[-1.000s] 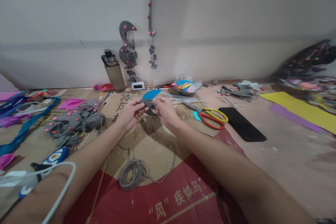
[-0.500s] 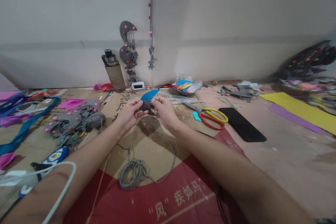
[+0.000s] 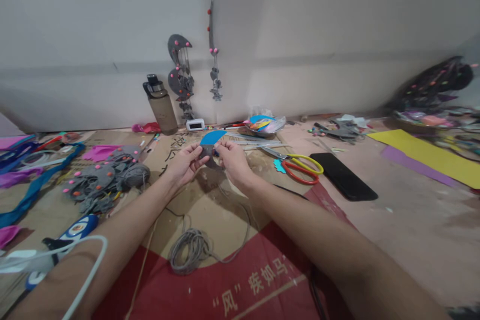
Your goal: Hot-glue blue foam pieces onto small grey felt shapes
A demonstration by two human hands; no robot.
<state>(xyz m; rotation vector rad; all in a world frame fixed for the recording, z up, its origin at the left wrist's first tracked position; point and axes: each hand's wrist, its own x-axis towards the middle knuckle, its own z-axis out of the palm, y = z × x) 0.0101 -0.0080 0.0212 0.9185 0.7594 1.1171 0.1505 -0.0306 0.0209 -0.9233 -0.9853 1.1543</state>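
A dark grey crescent piece [image 3: 207,152], with a curved blue piece [image 3: 212,137] at its upper edge, is pinched by the fingertips of both the left hand [image 3: 186,164] and right hand [image 3: 234,162] above the cardboard sheet [image 3: 221,217]. Nearer the body, a coil of grey yarn [image 3: 190,251] is laid; scissors [image 3: 286,157] are placed to the right.

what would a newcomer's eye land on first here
Probably the bright blue piece at the centre, showing just above a dark grey piece held between the left fingers and right fingers. Next, the scissors with red and yellow handles, right of the hands and beside a black phone, then the large yellow sheet at the far right.
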